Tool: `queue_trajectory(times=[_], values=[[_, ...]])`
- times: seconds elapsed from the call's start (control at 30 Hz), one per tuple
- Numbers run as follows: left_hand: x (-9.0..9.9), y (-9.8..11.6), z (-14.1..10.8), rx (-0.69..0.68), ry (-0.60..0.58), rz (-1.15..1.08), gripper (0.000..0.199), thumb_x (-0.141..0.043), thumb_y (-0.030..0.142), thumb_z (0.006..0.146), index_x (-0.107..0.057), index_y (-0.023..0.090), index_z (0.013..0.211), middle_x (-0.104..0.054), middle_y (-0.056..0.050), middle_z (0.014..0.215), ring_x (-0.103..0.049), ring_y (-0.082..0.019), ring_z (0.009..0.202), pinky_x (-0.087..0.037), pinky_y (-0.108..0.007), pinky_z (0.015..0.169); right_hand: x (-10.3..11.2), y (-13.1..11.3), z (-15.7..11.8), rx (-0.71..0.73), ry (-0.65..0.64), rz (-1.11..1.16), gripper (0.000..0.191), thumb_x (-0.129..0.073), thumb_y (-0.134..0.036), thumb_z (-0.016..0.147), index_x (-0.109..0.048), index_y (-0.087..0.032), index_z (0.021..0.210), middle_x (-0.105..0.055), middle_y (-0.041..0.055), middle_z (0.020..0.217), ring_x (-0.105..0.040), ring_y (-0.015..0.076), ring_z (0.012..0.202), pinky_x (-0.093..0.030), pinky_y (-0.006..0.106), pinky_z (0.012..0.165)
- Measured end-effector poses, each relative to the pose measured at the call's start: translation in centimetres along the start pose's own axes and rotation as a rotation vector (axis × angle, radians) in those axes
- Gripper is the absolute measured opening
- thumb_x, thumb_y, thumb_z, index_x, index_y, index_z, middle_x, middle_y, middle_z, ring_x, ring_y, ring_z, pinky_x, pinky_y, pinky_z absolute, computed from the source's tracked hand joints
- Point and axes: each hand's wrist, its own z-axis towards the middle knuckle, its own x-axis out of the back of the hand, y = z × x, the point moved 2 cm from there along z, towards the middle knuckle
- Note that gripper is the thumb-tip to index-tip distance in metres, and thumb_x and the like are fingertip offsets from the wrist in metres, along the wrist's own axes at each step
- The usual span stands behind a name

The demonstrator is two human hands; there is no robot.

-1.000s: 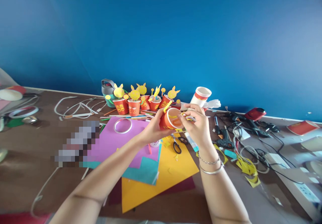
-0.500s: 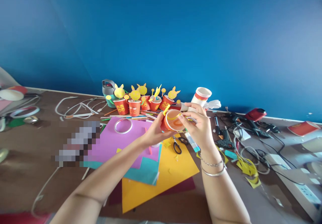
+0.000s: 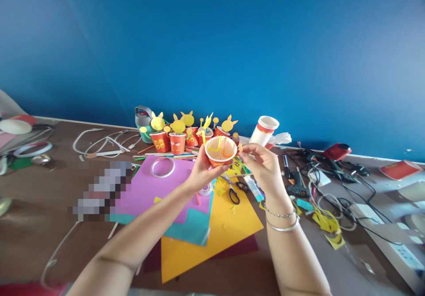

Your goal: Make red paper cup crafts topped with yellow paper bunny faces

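Observation:
My left hand point(image 3: 201, 171) is wrapped round a red paper cup point(image 3: 219, 163), its white mouth tilted toward me. A yellow bendy straw point(image 3: 203, 136) sticks out at the cup's left side and runs on inside. Inside at the right, an orange strip curves along the wall. On the cup's right, my right hand point(image 3: 262, 165) pinches the end of an orange straw point(image 3: 241, 147) between thumb and fingertips. Behind the cup stand several red cups point(image 3: 160, 142) topped with yellow paper animal heads point(image 3: 179, 126).
Purple point(image 3: 139, 189), teal point(image 3: 189, 234) and yellow paper sheets point(image 3: 232, 229) lie below my hands, with scissors point(image 3: 233, 194) and a tape roll point(image 3: 162, 167) on them. A cup stack point(image 3: 264, 130) stands behind. At right are a glue gun point(image 3: 299, 185), cables and a power strip point(image 3: 398, 251).
The cup has moved slightly left and turned more upright, showing both straws inside. My right hand has drawn back from the cup's mouth to the orange straw outside its right side.

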Motion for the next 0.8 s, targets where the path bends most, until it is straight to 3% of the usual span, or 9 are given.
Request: queue_trajectory(times=[0.2,0.37,0.43,0.63,0.8], values=[[0.33,0.46,-0.10,-0.069,0.026,0.027,0.070,-0.079,0.040,0.067,-0.039,0.024,0.121,-0.062,-0.011,0.118,-0.064,-0.022,0.104,-0.052,-0.035,0.089,-0.29,-0.17,-0.37,0.037,-0.024,0.093,0.019,-0.058,-0.041,0.088,-0.058,-0.023,0.094,-0.065,0.0054,0.094,-0.062,0.0189,0.089,-0.050,0.032,0.078],[0.60,0.18,-0.08,-0.135,0.085,-0.016,0.072,-0.080,0.040,0.066,-0.041,0.023,0.124,-0.061,-0.012,0.123,-0.061,-0.024,0.111,-0.051,-0.036,0.093,-0.17,-0.76,-0.52,0.106,0.011,0.114,0.015,-0.054,-0.038,0.091,-0.054,-0.024,0.092,-0.056,-0.0009,0.075,-0.051,0.0112,0.061,-0.044,0.024,0.057],[0.52,0.08,-0.09,-0.132,0.090,-0.019,0.072,-0.079,0.042,0.067,-0.042,0.022,0.125,-0.061,-0.013,0.123,-0.060,-0.025,0.113,-0.050,-0.037,0.094,-0.12,-0.79,-0.55,0.130,0.037,0.116,0.013,-0.054,-0.037,0.091,-0.054,-0.023,0.092,-0.054,-0.0022,0.072,-0.048,0.0100,0.058,-0.042,0.023,0.053],[0.36,0.26,-0.18,-0.178,-0.076,0.110,0.065,-0.075,0.036,0.072,-0.041,0.022,0.126,-0.060,-0.013,0.121,-0.061,-0.025,0.111,-0.049,-0.038,0.096,-0.03,-0.61,-0.66,0.118,0.028,0.193,0.011,-0.066,-0.031,0.083,-0.061,-0.023,0.090,-0.066,0.0042,0.093,-0.063,0.0179,0.087,-0.052,0.032,0.076],[0.96,0.96,0.06,-0.223,-0.159,0.243,0.066,-0.072,0.030,0.073,-0.039,0.022,0.130,-0.057,-0.013,0.125,-0.058,-0.027,0.115,-0.047,-0.041,0.099,0.22,-0.54,-0.55,0.000,-0.017,0.267,0.014,-0.070,-0.033,0.079,-0.063,-0.022,0.085,-0.067,0.0019,0.080,-0.064,0.0153,0.072,-0.053,0.029,0.067]])
